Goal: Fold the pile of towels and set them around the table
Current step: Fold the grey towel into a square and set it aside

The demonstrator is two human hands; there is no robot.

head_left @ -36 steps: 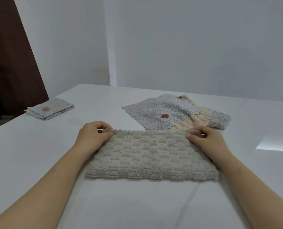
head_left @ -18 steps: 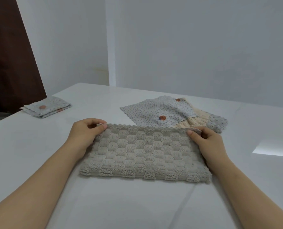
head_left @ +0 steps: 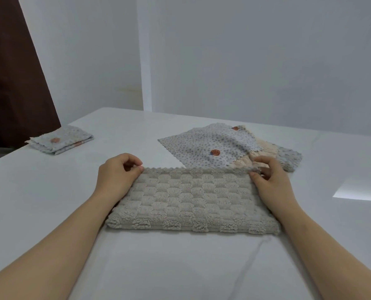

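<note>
A thick grey waffle-textured towel [head_left: 191, 200] lies folded in half on the white table [head_left: 50, 191], right in front of me. My left hand [head_left: 117, 176] pinches its far left corner between thumb and curled fingers. My right hand [head_left: 269, 178] pinches the far right corner the same way. Behind the towel lies the pile: a grey dotted cloth with orange spots [head_left: 210, 144] on top, a beige towel [head_left: 264, 150] under it and a grey one [head_left: 290, 156] at the right. A folded dotted towel [head_left: 61, 141] sits at the table's far left edge.
White walls stand close behind the table. A dark brown door [head_left: 11, 72] is at the left. A bright patch of light [head_left: 362, 189] lies on the tabletop at the right.
Both hands keep their pinch on the towel's far corners. My left-hand fingers have curled in tighter. The view has shifted slightly; the towel lies much as before.
</note>
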